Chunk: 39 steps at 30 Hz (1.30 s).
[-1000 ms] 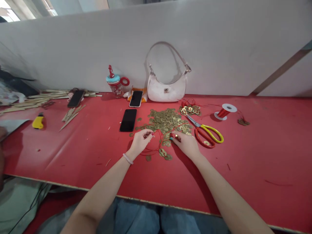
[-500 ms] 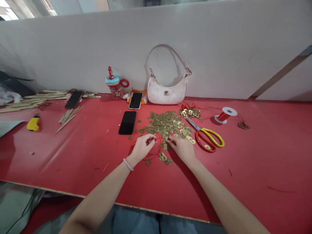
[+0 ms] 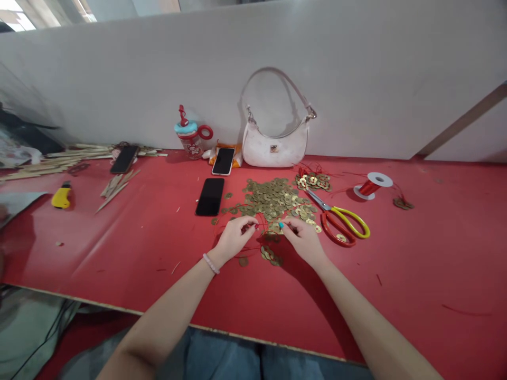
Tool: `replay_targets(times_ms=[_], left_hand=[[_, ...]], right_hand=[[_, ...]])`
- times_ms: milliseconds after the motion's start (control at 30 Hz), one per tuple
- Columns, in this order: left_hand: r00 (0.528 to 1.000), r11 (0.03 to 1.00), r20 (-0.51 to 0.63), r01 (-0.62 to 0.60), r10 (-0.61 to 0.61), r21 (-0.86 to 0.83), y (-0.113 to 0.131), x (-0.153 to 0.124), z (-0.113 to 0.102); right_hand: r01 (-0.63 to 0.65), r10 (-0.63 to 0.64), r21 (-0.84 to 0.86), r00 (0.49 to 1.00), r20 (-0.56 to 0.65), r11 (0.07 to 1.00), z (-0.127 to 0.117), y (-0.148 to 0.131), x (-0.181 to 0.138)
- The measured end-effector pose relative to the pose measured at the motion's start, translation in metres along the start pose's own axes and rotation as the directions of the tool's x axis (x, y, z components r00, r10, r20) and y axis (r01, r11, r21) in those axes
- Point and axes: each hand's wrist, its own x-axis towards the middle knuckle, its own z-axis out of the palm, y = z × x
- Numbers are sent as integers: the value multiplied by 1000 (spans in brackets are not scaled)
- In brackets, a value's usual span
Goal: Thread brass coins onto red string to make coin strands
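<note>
My left hand (image 3: pixel 234 238) is closed in a pinch on thin red cord (image 3: pixel 259 232), a pink beaded bracelet (image 3: pixel 211 264) round its wrist. To its right, my right hand (image 3: pixel 304 241) is also pinched, thumb against fingers, at the cord's other side; the exact grip is too small to see clearly. Both hover at the near edge of a pile of brass holed coins (image 3: pixel 271 195). Just below the hands, a small cluster of coins (image 3: pixel 268 254) lies with red cord about it.
Scissors (image 3: pixel 336 216) lie right of the pile, near a spool of red cord (image 3: pixel 370 186) and corded coins (image 3: pixel 315 181). A black phone (image 3: pixel 210 197), another phone (image 3: pixel 223 161), a cup (image 3: pixel 192 142) and a white handbag (image 3: pixel 275 145) stand or lie behind. A yellow cutter (image 3: pixel 61 196) lies far left.
My right hand has lifted slightly and shifted right, widening the gap to my left hand. The whole view has shifted a little. Part of another person shows at the left edge.
</note>
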Motion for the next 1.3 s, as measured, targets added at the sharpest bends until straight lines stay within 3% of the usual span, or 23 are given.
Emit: replay_targets(times_ms=[233, 467, 933, 1300], left_hand=[[995, 996, 50, -84, 82, 42, 2, -1, 0], [992, 994, 87, -98, 94, 44, 3, -1, 0], [997, 987, 78, -1, 13, -160, 4, 0, 0], [990, 994, 136, -22, 36, -104, 8, -2, 1]], right_hand=[[-12, 6, 74, 997, 76, 997, 6, -8, -3], [-12, 8, 60, 998, 57, 998, 7, -9, -4], [-30, 27, 143, 999, 24, 989, 11, -3, -3], [-31, 18, 198, 998, 63, 980, 11, -11, -4]])
